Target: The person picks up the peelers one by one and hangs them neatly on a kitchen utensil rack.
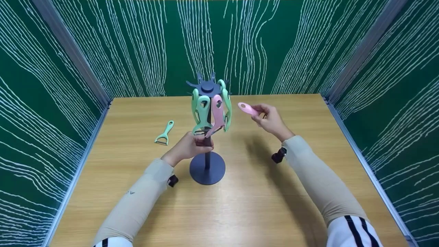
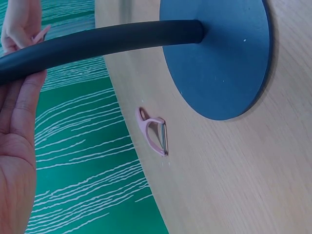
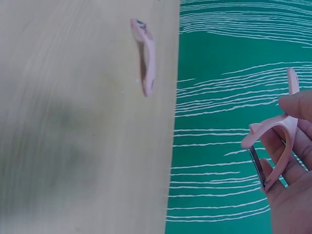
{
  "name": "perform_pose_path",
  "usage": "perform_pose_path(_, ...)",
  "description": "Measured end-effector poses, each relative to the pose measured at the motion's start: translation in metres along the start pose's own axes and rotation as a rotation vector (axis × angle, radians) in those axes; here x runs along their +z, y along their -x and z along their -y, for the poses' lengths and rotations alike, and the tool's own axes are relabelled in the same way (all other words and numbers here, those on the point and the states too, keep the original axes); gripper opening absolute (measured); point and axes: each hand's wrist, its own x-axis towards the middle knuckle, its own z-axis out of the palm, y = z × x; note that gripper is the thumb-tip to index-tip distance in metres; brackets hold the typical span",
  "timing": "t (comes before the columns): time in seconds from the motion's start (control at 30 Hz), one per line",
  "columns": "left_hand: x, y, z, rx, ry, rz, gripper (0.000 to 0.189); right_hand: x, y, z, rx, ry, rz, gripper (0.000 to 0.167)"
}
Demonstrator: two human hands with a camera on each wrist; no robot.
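Observation:
A dark stand (image 1: 207, 169) with a round base and a hooked top stands mid-table. My left hand (image 1: 188, 147) grips its pole (image 2: 122, 36) below the hanging peelers. Several peelers hang from the hooks: a green peeler (image 1: 203, 111) at the front, a pink peeler (image 1: 218, 111) beside it, and more green ones at the sides. Right of the stand, raised over the table, my right hand (image 1: 272, 120) pinches another pink peeler (image 1: 247, 108) between thumb and fingers. Its holed handle end points toward the stand. In the right wrist view, its blade (image 3: 256, 165) faces the palm's side.
A green peeler (image 1: 165, 133) lies on the wooden table (image 1: 130, 171), left of the stand. Another pink peeler (image 2: 152, 130) lies near the table's far edge, hidden in the head view. Green walls with white lines (image 1: 240, 44) enclose the back and sides.

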Motion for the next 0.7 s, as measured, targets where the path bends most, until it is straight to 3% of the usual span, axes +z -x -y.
perform_pose_path(0.23,-0.001,0.0,0.001,-0.021,0.008,0.0,0.015,-0.004,-0.003,0.021,-0.025,0.007,-0.009,0.038)
perform_pose_path(0.7,-0.001,0.001,0.0,-0.014,0.014,0.001,0.013,-0.009,-0.002,0.058,-0.179,-0.065,-0.051,0.037)
